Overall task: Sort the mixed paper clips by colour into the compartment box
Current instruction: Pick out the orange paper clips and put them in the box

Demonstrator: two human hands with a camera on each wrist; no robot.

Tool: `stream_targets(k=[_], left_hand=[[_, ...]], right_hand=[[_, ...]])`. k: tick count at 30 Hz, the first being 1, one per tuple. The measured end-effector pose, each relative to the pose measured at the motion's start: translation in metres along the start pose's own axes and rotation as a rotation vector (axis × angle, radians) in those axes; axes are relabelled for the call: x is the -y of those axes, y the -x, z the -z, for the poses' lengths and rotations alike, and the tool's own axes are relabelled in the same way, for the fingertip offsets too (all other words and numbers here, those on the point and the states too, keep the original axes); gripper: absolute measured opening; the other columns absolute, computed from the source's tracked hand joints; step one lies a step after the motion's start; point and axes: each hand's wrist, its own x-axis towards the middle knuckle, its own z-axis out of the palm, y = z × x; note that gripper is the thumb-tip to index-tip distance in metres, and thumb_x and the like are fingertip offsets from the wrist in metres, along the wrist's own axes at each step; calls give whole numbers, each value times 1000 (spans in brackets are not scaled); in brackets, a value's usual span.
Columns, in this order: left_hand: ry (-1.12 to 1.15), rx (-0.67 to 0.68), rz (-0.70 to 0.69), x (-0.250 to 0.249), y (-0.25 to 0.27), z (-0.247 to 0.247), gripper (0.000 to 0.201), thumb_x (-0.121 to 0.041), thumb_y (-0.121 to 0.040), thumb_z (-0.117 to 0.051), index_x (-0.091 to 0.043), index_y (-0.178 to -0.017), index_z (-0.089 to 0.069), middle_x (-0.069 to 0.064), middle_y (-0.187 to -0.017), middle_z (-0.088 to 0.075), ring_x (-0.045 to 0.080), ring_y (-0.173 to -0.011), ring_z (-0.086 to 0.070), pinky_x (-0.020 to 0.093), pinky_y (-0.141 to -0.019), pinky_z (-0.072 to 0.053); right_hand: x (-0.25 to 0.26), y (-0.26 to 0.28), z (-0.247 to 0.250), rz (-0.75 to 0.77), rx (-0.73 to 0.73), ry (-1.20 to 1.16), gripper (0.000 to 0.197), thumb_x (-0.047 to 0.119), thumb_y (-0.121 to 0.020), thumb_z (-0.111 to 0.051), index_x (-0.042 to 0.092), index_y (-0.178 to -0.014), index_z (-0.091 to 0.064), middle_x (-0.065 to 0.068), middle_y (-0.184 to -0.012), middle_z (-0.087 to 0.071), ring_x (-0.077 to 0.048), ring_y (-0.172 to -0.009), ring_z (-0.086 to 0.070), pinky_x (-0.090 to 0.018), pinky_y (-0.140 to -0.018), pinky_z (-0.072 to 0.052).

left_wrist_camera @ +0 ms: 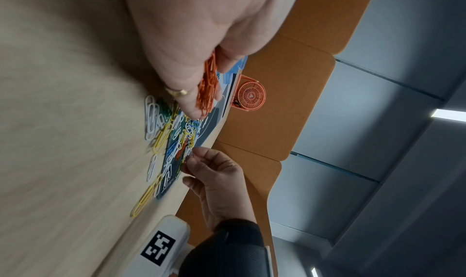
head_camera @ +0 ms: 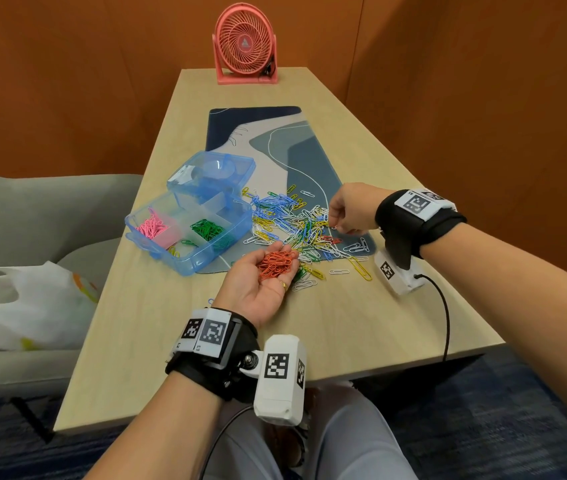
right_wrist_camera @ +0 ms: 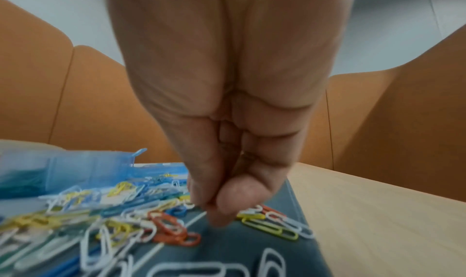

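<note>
Compartment box (head_camera: 185, 252) open, pink clips (head_camera: 152, 227), green clips (head_camera: 207, 229) in separate compartments

I see a long pale wood-grain worktop (head_camera: 157, 327) running away from me toward 12 o'clock. At its far end stands a pink desk fan (head_camera: 244, 45). A desk mat (head_camera: 295, 157) in navy, grey and cream lies flat along the middle. At about 10 o'clock from the mat's near end sits a clear blue compartment box (head_camera: 188, 233), lid tipped open, part on the mat and part on bare wood. A loose heap of mixed paper clips (head_camera: 292, 220) spreads over the mat's near end, spilling onto the wood toward 6 o'clock, where 1 large yellow clip (head_camera: 361, 269) lies apart.
</note>
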Motion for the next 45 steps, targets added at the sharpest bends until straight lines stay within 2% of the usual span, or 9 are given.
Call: stream_targets(k=[3, 8, 13, 16, 24, 28, 38, 42, 45], left_hand=[[3, 1, 0, 0, -1, 1, 29, -11, -99, -33, 3, -86, -55, 18, -87, -56, 30, -82, -54, 38, -90, -44], [8, -7, 1, 0, -1, 2, 31, -13, -101, -32, 4, -89, -55, 19, -90, -56, 30, -84, -55, 37, -96, -43], [11, 0, 0, 0, 0, 1, 30, -12, -100, -32, 3, -88, -55, 19, -88, -56, 30, -82, -55, 38, -94, -43], [5, 5, -5, 0, 0, 1, 29, -12, -100, -32, 3, -88, -55, 18, -87, -56, 30, -82, -56, 39, -89, -46], [-2, 19, -6, 0, -2, 1, 29, -11, -99, -33, 2, -86, -55, 17, -86, -56, 29, -79, -56, 35, -72, -54], [21, 15, -4, 0, -2, 1, 31, -12, -100, -32, 3, -86, -55, 18, -86, -56, 30, -82, -55, 38, -86, -46], [27, 25, 2, 0, 0, 1, 29, -11, -99, -34, 4, -88, -55, 18, -87, -56, 31, -82, -56, 38, -99, -42], [16, 25, 3, 0, 0, 0, 30, -11, -99, -33, 3, -86, -55, 18, -87, -56, 30, -80, -55, 37, -86, -49], [21, 18, -1, 1, -1, 1, 31, -11, -100, -32, 4, -86, -55, 17, -86, -56, 30, -80, -55, 37, -85, -47]], right_hand=[[2, -1, -5, -15, 28, -20, 18, -1, -82, -67, 10, -96, -71, -4, -86, -68, -17, -70, -63, -29, -75, -56], [4, 0, -13, 6, 40, 49, 16, 6, -80, -72, 10, -95, -71, -1, -85, -65, -16, -75, -58, -16, -59, -44], [4, -2, -15, -16, 47, 102, 16, 7, -82, -66, 7, -97, -69, -5, -88, -64, -18, -78, -55, -22, -61, -45], [4, -4, -15, -39, 43, 131, 15, 9, -80, -65, 5, -94, -70, -9, -88, -66, -21, -78, -57, -31, -72, -51], [6, -1, -15, -28, 9, 192, 12, 9, -78, -61, 4, -86, -69, -9, -78, -61, -22, -71, -54, -30, -68, -50], [7, 1, -14, -37, 9, 179, 16, 9, -79, -61, 2, -91, -70, -10, -81, -62, -23, -74, -55, -29, -67, -49], [2, 1, -15, -43, -7, 123, 13, 10, -80, -61, 5, -91, -68, -11, -84, -62, -23, -77, -56, -30, -69, -50], [-1, -1, -11, -62, -19, 44, 6, 6, -77, -63, 7, -82, -67, -9, -79, -64, -23, -74, -58, -29, -63, -49], [0, -2, -10, -52, -16, -70, 6, 3, -77, -66, 4, -83, -69, -8, -77, -67, -19, -71, -60, -32, -71, -54]])
